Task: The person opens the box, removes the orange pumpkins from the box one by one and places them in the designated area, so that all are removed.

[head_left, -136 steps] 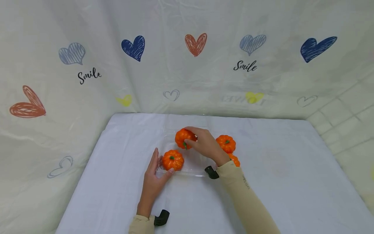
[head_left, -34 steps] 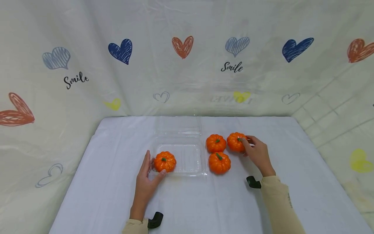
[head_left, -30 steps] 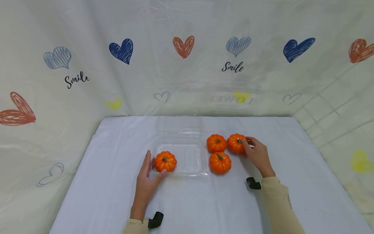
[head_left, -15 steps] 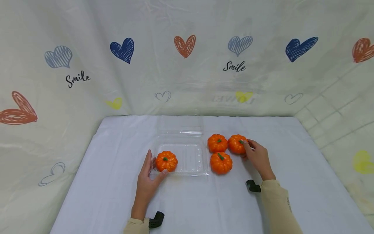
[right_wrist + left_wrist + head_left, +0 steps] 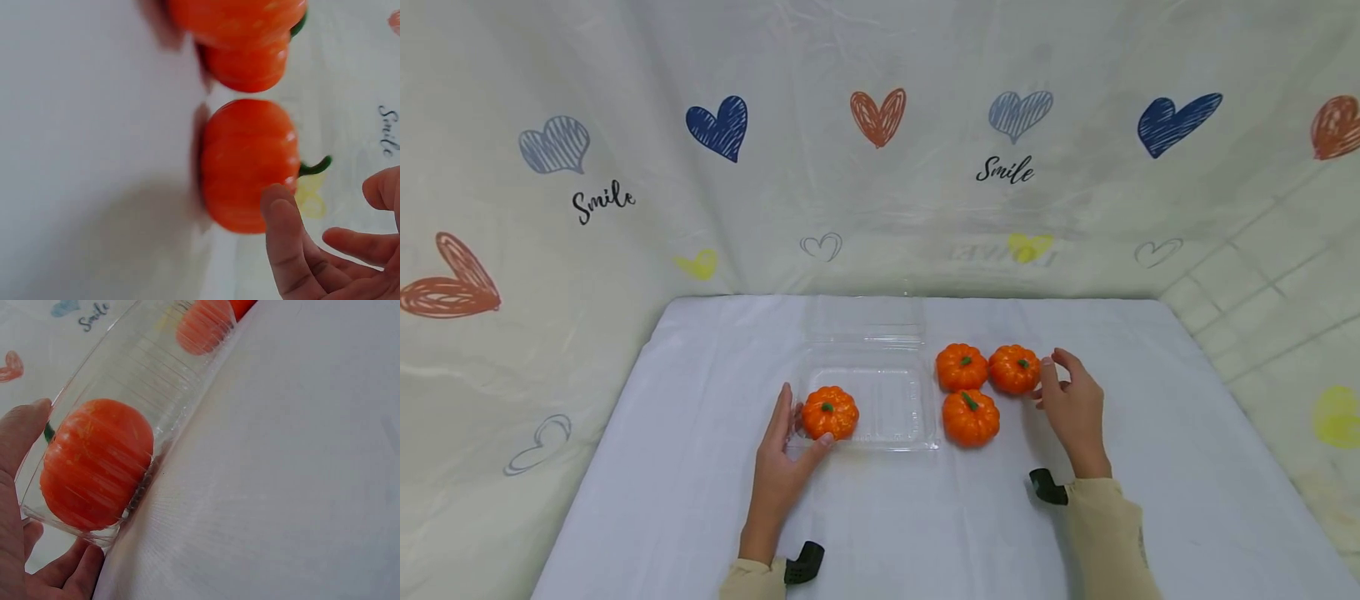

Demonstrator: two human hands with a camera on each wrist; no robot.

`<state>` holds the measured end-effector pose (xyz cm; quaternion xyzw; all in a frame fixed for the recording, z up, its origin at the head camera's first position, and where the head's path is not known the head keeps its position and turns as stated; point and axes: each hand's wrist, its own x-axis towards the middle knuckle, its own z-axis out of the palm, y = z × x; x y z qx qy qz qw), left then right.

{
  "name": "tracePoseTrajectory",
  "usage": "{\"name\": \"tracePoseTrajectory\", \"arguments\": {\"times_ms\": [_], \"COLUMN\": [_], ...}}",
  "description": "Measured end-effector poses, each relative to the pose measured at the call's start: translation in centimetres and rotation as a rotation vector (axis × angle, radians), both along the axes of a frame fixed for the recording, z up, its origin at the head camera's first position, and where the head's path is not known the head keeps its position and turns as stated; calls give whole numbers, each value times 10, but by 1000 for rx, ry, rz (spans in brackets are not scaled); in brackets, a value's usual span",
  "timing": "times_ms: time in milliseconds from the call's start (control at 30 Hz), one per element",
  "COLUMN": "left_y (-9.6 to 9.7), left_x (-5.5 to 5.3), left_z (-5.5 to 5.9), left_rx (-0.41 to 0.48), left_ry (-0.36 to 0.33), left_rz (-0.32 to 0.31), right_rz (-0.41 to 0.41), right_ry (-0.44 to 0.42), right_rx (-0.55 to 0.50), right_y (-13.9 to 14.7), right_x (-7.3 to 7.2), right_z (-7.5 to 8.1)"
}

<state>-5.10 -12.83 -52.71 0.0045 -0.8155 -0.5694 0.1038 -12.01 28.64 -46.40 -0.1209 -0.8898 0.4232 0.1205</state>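
Note:
A clear plastic clamshell container [image 5: 891,417] lies with its lid [image 5: 865,319] folded back. One small orange pumpkin [image 5: 830,412] sits in its front left corner. My left hand [image 5: 782,471] holds that corner, thumb on the front rim [image 5: 69,387] and fingers around the left end. Right of the container stand three more pumpkins: a back one [image 5: 962,367], a front one [image 5: 971,418] and a right one [image 5: 1015,369]. Beside the right one is my right hand [image 5: 1072,412], fingers spread and loosely bent, holding nothing. Its fingertips overlap that pumpkin [image 5: 247,162] in the right wrist view; contact is unclear.
A white cloth covers the table [image 5: 925,525]. Behind it hangs a pale curtain [image 5: 940,200] printed with hearts and words. Dark wrist cameras sit on both wrists, the left one [image 5: 805,563] near the table front.
Earlier my right hand held a pumpkin over the container; that pumpkin now stands on the table at the right. Within the last half second the hand has released it and drawn slightly right.

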Motion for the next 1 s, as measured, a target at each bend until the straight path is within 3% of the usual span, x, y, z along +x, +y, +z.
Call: {"name": "tracePoseTrajectory", "arguments": {"times_ms": [167, 300, 500, 833, 1000], "left_y": [0, 0, 0, 1, 0], "left_x": [0, 0, 1, 2, 1], "left_z": [1, 1, 1, 2, 2], "left_rx": [-5, -4, 12, 3, 21], "left_ry": [6, 7, 1, -36, -44], "left_rz": [-2, -2, -17, -40, -56], "right_rz": [-51, -27, 115, 349, 412], "right_ry": [43, 67, 92, 110, 81], "right_rx": [-49, -100, -160, -252, -269], "right_y": [-15, -30, -56, -98, -123], "right_x": [2, 5, 11, 9, 10], "right_z": [14, 27, 36, 36, 35]}}
